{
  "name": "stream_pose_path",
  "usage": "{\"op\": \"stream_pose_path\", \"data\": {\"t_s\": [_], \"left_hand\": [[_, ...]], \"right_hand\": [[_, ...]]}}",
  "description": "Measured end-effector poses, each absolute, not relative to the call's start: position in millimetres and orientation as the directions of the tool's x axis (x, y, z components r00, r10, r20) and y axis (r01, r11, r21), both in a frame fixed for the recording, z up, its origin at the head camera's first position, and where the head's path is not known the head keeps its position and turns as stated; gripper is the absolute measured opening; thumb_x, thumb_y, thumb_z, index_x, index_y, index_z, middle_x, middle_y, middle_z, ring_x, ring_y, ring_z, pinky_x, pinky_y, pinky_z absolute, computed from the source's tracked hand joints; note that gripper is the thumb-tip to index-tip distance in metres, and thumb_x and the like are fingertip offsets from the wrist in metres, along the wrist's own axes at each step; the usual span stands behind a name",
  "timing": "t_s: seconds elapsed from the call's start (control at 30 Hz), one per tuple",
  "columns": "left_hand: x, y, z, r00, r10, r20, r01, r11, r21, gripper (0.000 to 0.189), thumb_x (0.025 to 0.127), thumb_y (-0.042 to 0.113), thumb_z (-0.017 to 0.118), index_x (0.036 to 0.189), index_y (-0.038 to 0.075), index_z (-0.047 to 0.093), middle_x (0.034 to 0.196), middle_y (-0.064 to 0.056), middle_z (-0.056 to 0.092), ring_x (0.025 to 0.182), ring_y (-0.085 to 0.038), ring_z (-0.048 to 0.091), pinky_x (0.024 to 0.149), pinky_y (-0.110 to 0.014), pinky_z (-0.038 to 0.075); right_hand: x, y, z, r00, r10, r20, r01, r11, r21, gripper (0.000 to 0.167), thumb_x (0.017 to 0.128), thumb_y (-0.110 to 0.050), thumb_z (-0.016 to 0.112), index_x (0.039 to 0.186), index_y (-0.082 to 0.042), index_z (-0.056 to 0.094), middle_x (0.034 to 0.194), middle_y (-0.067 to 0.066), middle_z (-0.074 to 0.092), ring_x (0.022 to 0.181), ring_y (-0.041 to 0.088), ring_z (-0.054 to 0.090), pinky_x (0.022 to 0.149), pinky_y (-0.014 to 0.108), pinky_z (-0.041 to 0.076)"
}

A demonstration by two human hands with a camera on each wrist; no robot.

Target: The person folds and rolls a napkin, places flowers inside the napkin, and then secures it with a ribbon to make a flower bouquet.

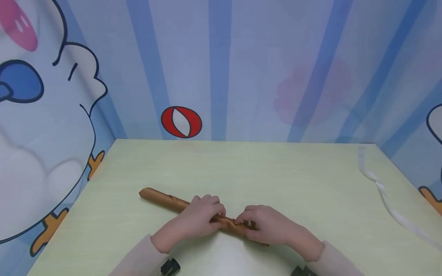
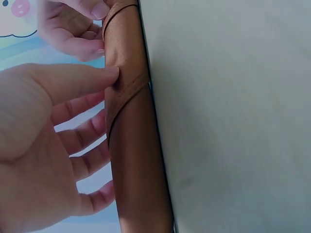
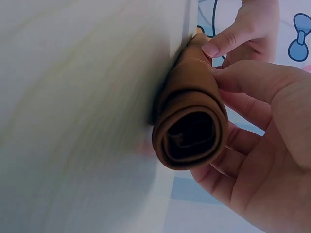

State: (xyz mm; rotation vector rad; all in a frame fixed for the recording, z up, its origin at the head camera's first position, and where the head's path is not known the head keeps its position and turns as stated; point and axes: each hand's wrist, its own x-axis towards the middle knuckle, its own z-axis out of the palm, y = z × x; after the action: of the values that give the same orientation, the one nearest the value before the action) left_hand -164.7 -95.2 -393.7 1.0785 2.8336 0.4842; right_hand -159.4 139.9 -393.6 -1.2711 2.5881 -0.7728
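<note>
A long roll of shiny brown cloth lies slantwise on the table, its far-left end narrow. Near the roll's middle my left hand holds it, thumb on the near side and fingers over the far side. My right hand grips close to the right end, a short gap from the left. In the left wrist view, diagonal edges and a stitched seam cross the cloth beside the left thumb. The right wrist view shows the hollow, layered end of the roll, with the right thumb pressing its side.
The pale green table carries a white ribbon-like strip along its right side. Behind it stands a blue striped backdrop with cartoon figures and a red-and-white ball print. Black wrist-camera parts show near the sleeves.
</note>
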Motion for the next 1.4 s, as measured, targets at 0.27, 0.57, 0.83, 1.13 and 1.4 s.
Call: {"op": "stream_pose_path", "data": {"t_s": [0.27, 0.57, 0.83, 1.13, 1.4], "left_hand": [[-158.0, -107.5, -396.1, -0.779, 0.606, 0.163, 0.627, 0.740, 0.244, 0.011, 0.080, 0.013, 0.073, 0.090, 0.014, 0.068, 0.079, 0.007, 0.059, 0.072, -0.011, 0.047, 0.065, -0.031, 0.035], [-152.0, -112.5, -394.8, -0.798, 0.579, 0.166, 0.597, 0.724, 0.347, 0.012, 0.081, 0.008, 0.072, 0.092, 0.010, 0.067, 0.073, 0.006, 0.063, 0.062, -0.006, 0.051, 0.057, -0.024, 0.042], [-151.8, -110.3, -394.1, -0.806, 0.578, 0.129, 0.563, 0.680, 0.470, 0.013, 0.083, 0.004, 0.070, 0.095, 0.008, 0.067, 0.073, 0.006, 0.060, 0.063, -0.003, 0.049, 0.059, -0.022, 0.043], [-156.4, -100.2, -393.5, -0.809, 0.582, 0.076, 0.527, 0.664, 0.531, 0.015, 0.084, 0.007, 0.069, 0.100, 0.005, 0.067, 0.079, 0.005, 0.061, 0.070, -0.006, 0.052, 0.064, -0.024, 0.046], [-159.2, -87.9, -396.9, -0.792, 0.607, 0.063, 0.539, 0.649, 0.537, 0.020, 0.085, 0.011, 0.070, 0.103, 0.001, 0.066, 0.090, -0.002, 0.064, 0.081, -0.013, 0.056, 0.074, -0.029, 0.048]], "right_hand": [[-157.3, 143.0, -391.1, -0.645, -0.763, 0.044, -0.660, 0.527, -0.535, 0.021, 0.084, -0.004, 0.067, 0.103, -0.009, 0.071, 0.086, -0.005, 0.062, 0.070, -0.001, 0.051, 0.064, 0.017, 0.046], [-152.0, 149.3, -393.7, -0.654, -0.756, 0.014, -0.631, 0.536, -0.562, 0.022, 0.085, -0.007, 0.067, 0.106, -0.010, 0.071, 0.089, -0.006, 0.064, 0.073, -0.002, 0.053, 0.066, 0.018, 0.047], [-143.1, 153.4, -394.9, -0.674, -0.738, -0.022, -0.585, 0.552, -0.595, 0.020, 0.088, -0.013, 0.067, 0.108, -0.010, 0.070, 0.086, -0.012, 0.061, 0.072, -0.003, 0.053, 0.066, 0.018, 0.048], [-131.1, 155.8, -397.9, -0.670, -0.743, -0.015, -0.537, 0.498, -0.680, 0.021, 0.090, -0.019, 0.066, 0.107, -0.007, 0.067, 0.080, -0.013, 0.060, 0.065, -0.003, 0.053, 0.060, 0.018, 0.048], [-118.1, 154.4, -397.0, -0.708, -0.701, -0.088, -0.438, 0.533, -0.724, 0.021, 0.089, -0.026, 0.067, 0.104, -0.010, 0.067, 0.072, -0.015, 0.058, 0.061, -0.002, 0.053, 0.057, 0.019, 0.047]]}}
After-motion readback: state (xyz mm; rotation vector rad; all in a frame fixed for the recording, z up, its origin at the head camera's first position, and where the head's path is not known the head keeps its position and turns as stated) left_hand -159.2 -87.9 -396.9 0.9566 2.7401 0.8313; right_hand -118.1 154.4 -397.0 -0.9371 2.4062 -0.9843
